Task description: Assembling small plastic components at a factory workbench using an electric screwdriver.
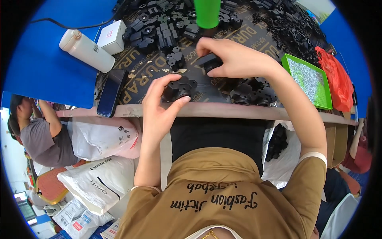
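**Crowded tabletop, two hands on black moulded parts**

Blue tabletop (43,67), partly overlaid with a dark printed sheet (139,79) serving as the working patch; front edge running just below both hands.

- Left hand (159,107): curled around a black plastic housing (181,88), thumb under the near side, fingers over the top. Held at the tabletop's front edge, close to the body, apparently for steadying and easy view.
- Right hand (238,59): fingers pinched down on a smaller black part (210,63), just beyond and to the right of the housing. Palm arched over it, pressing from above; exact contact below the part not visible.
- Cluster of similar black housings (250,92): gathered under the right wrist, touching one another, within immediate reach.
- Loose heap of black parts (167,24): spread across the far side of the sheet, unsorted, well apart from the hands.
- Green tray (288,63): right of the right forearm, filled with small silvery pieces, kept contained by its rim.
- Green cup (207,14): upright, beyond the right hand.
- White bottle (85,49) lying on its side, white box (113,36) next to it, dark phone (110,92) at the front edge: all parked left, away from the working patch.
- Red bag (338,79): far right, beside the tray.
- White sacks (99,179): on the floor below left; another person seated nearby.
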A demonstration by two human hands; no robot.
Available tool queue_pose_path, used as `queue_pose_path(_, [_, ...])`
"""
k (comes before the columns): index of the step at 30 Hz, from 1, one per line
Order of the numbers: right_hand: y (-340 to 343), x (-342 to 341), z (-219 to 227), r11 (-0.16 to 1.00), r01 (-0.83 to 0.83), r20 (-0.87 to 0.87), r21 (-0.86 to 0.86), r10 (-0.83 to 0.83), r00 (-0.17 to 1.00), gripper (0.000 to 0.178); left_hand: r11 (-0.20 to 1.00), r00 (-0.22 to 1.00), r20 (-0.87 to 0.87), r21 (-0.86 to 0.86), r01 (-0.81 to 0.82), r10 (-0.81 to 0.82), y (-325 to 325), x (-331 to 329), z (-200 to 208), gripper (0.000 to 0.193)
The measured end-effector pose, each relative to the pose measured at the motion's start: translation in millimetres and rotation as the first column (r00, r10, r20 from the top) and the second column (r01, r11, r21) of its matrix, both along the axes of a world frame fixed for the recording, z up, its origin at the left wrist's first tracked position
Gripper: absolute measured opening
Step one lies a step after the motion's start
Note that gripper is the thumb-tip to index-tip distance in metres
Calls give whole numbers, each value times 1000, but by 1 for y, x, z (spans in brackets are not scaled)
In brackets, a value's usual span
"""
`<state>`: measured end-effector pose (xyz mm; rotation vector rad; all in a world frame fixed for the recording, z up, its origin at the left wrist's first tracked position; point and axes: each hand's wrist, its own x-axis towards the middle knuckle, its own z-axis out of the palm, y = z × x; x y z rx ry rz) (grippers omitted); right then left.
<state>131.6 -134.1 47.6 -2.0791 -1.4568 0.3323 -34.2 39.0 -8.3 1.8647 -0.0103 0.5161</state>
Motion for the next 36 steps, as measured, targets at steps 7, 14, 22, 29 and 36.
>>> queue_pose_path(7, [4,7,-25,981,85,169,175,-115,979,41,960,993,-108,280,-22,55,-17,13,-2,45])
queue_pose_path(14, [-3,-3,-32,951,301,17,70,-303,953,32,960,994,-106,276,45,-16,-32,21,-5,43])
queue_pose_path(22, [-9,8,-15,982,114,28,-147,-111,993,38,878,1000,-24,479,6,6,-42,22,-6,44])
queue_pose_path(29, [-25,10,-7,990,78,-92,-118,-89,992,28,910,996,-85,411,53,-20,-45,19,-7,49])
queue_pose_path(36, [-63,13,3,979,137,-67,-153,-149,987,26,852,984,166,524,-28,-69,-41,43,2,32])
